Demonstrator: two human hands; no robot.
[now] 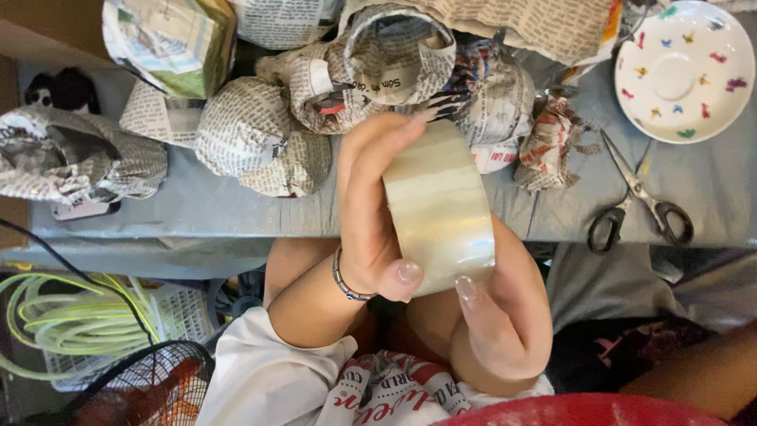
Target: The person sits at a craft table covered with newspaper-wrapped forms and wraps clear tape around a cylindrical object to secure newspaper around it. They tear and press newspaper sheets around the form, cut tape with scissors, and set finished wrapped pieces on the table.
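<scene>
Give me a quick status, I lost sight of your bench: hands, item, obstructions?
Left hand and right hand both gripping tape roll. Roll held above table edge. Newspaper-wrapped bundles beyond, scissors right.

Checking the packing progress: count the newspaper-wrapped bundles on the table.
About 6, maybe more hidden: far left, top left, centre-left, centre, behind the tape roll, small one right.

Clear tape roll (438, 207) held above table edge.
</scene>
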